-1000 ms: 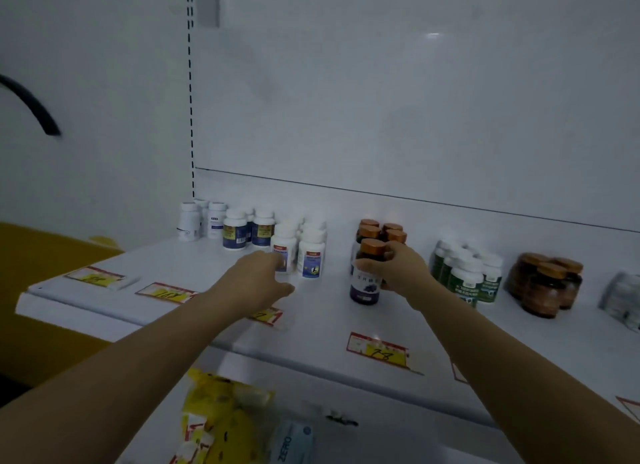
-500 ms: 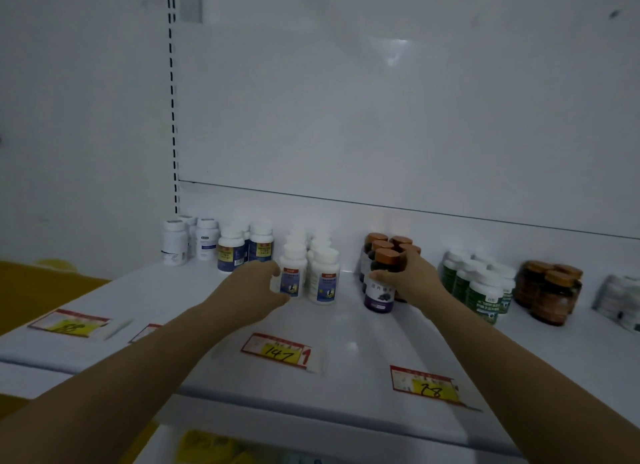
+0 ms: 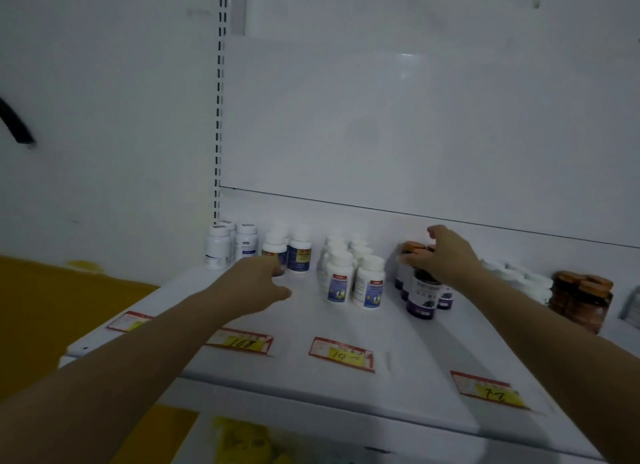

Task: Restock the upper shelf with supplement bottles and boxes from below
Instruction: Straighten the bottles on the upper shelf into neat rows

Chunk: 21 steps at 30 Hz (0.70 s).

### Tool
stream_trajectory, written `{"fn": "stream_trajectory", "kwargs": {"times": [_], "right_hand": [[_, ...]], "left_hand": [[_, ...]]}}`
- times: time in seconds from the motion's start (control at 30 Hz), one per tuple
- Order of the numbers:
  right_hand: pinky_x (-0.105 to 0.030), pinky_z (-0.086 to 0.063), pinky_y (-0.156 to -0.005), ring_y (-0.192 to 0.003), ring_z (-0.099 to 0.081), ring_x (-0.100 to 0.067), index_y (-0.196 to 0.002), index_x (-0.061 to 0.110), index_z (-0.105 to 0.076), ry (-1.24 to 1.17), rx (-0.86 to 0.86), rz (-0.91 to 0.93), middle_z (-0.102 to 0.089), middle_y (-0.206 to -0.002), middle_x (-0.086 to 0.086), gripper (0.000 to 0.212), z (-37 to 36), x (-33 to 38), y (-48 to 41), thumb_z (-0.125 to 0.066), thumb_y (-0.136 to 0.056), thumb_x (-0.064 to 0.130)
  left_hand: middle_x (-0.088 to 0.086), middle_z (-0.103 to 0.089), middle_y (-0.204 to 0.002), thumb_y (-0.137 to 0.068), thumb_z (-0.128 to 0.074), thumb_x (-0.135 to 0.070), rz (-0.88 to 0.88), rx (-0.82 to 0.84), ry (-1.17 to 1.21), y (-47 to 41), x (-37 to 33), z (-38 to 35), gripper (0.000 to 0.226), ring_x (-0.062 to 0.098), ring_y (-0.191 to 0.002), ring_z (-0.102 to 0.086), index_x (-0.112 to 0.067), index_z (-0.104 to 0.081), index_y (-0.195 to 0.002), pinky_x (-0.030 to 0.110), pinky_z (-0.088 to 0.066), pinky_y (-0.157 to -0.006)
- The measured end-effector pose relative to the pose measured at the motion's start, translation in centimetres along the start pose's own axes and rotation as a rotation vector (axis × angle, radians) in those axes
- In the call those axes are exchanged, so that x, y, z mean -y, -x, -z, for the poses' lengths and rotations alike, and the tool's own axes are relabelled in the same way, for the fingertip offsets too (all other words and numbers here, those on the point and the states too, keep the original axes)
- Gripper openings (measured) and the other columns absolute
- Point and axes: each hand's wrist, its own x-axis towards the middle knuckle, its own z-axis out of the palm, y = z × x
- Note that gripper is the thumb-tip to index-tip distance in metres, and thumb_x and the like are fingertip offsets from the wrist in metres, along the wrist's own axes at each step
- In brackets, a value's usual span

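1. Both arms stretch out over the white shelf (image 3: 398,384), and the bottles stand upright in clusters along its back wall.
2. The left hand (image 3: 256,283) hovers low in front of a white-capped bottle (image 3: 274,250). Its fingers are loosely curled with nothing in them. The fingertips are right at the bottle's base, but I cannot tell whether they touch it.
3. The right hand (image 3: 446,255) sits on top of the dark bottle (image 3: 420,295), which stands at the front of a cluster with orange caps (image 3: 414,246).
4. The palm hides that bottle's cap, the thumb points left beside the other caps, and one finger is lifted. I cannot tell whether the hand grips the bottle or only rests on it.
5. Between the hands stands a block of white bottles (image 3: 341,280), two abreast, with their blue labels facing out.
6. At the far right sit brown jars (image 3: 581,300), and red-and-yellow price tags (image 3: 341,354) lie along the shelf's front edge.
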Motion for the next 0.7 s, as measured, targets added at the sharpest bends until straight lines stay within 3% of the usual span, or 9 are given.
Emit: {"fn": "stream_trajectory", "kwargs": {"times": [0.07, 0.3, 0.43, 0.57, 0.63, 0.7], "right_hand": [[-0.034, -0.037, -0.101, -0.129, -0.043, -0.029, -0.142, 0.006, -0.036, 0.027, 0.014, 0.089, -0.044, -0.144, -0.013, 0.078, 0.3, 3.5, 0.5, -0.07, -0.08, 0.04], [-0.029, -0.037, -0.102, -0.128, -0.046, -0.024, -0.137, 0.007, -0.045, 0.089, 0.177, 0.325, -0.05, -0.139, -0.009, 0.054, -4.1, 16.6, 2.6, -0.059, -0.09, 0.029], [-0.028, -0.04, -0.098, -0.125, -0.048, -0.025, -0.136, 0.006, -0.046, 0.135, 0.328, 0.332, -0.052, -0.137, -0.01, 0.051, -9.0, 21.3, 2.9, -0.057, -0.09, 0.026], [-0.027, -0.038, -0.086, -0.118, -0.049, -0.029, -0.128, 0.007, -0.044, 0.199, 0.424, 0.357, -0.052, -0.127, -0.015, 0.034, -13.1, 23.7, 2.3, -0.047, -0.096, 0.017], [-0.028, -0.04, -0.074, -0.107, -0.052, -0.026, -0.109, 0.016, -0.044, 0.22, 0.444, 0.322, -0.049, -0.108, -0.014, 0.015, -15.2, 24.7, 1.1, -0.046, -0.095, 0.013], [-0.029, -0.041, -0.081, -0.103, -0.054, -0.026, -0.1, 0.01, -0.049, 0.193, 0.455, 0.266, -0.052, -0.104, -0.012, 0.008, -17.9, 24.8, -0.5, -0.044, -0.095, 0.012]], "left_hand": [[0.004, -0.053, -0.135, -0.087, -0.062, -0.035, 0.018, 0.01, -0.011, 0.6, 1.9, 1.2, 0.051, 0.019, -0.117, -0.053, -0.015, -0.049, -0.132, 0.022, -0.04, -0.087], [0.008, -0.053, -0.133, -0.087, -0.062, -0.038, 0.139, -0.002, -0.06, 2.2, 10.3, 5.8, 0.054, 0.022, -0.115, -0.052, -0.012, -0.048, -0.132, 0.026, -0.042, -0.088], [0.009, -0.052, -0.134, -0.087, -0.061, -0.038, 0.189, -0.016, -0.023, 1.6, 14.2, 6.7, 0.058, 0.022, -0.118, -0.051, -0.01, -0.045, -0.135, 0.025, -0.041, -0.086], [0.006, -0.045, -0.141, -0.085, -0.063, -0.041, 0.196, 0.014, 0.037, -1.3, 17.0, 6.0, 0.067, 0.02, -0.124, -0.047, -0.011, -0.037, -0.14, 0.023, -0.035, -0.086], [0.006, -0.043, -0.142, -0.085, -0.063, -0.042, 0.192, 0.02, 0.073, -3.6, 18.0, 5.4, 0.072, 0.02, -0.126, -0.045, -0.01, -0.034, -0.142, 0.023, -0.035, -0.087], [0.006, -0.048, -0.134, -0.083, -0.065, -0.041, 0.196, 0.038, 0.09, -5.7, 18.7, 4.3, 0.072, 0.02, -0.118, -0.048, -0.008, -0.035, -0.14, 0.022, -0.037, -0.08]]}}
